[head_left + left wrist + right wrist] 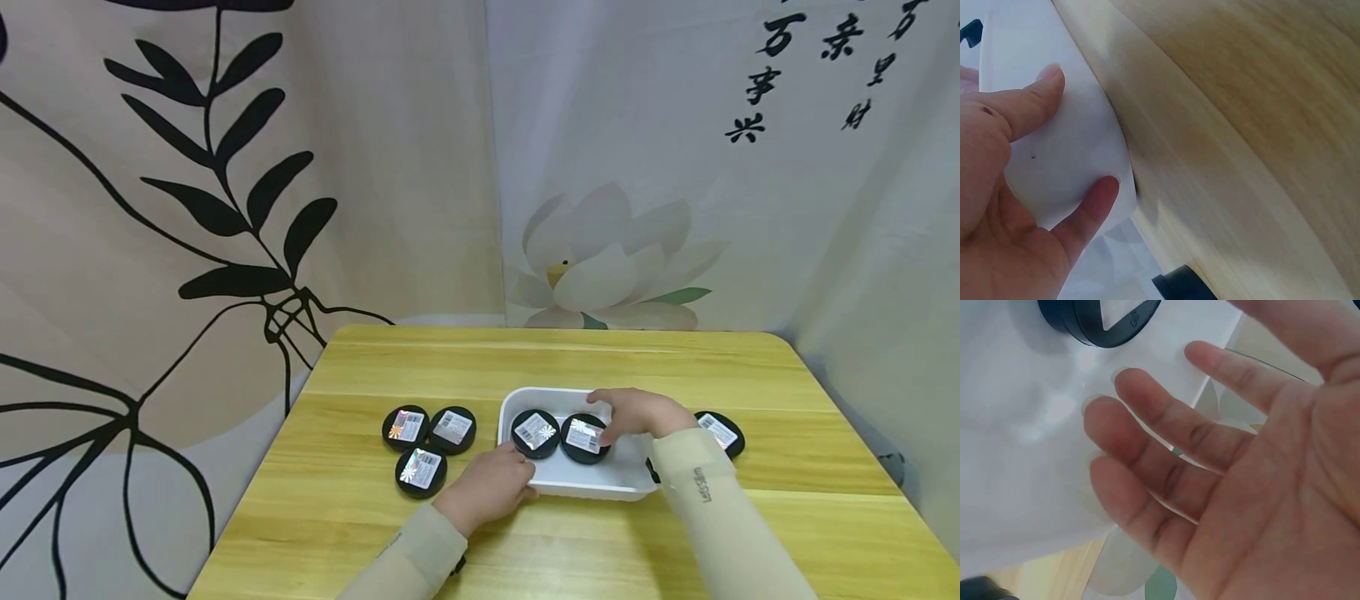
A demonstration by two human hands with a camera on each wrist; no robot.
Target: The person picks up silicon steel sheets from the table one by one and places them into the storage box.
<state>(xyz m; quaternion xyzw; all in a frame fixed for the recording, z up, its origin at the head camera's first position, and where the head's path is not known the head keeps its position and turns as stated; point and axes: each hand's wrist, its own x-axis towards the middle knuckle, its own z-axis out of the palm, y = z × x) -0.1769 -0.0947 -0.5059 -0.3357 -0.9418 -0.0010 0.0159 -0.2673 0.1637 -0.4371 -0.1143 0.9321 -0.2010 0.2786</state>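
Observation:
A white tray (600, 482) sits mid-table and holds two black round tins with silver labels, a left tin (536, 433) and a right tin (584, 437). My left hand (501, 479) grips the tray's near-left corner. In the left wrist view the left hand (1075, 131) pinches the tray's white rim (1016, 37) between thumb and finger. My right hand (626, 417) hovers over the tray beside the right tin. In the right wrist view the right hand (1166, 444) has its fingers spread straight and holds nothing, just above the tray floor (1016, 437) and a black tin (1094, 322).
Three more labelled black tins (421, 471) lie in a cluster left of the tray on the yellow wooden table (570, 358). Another tin (720, 432) lies right of the tray, behind my right sleeve. Printed curtains hang close behind the table.

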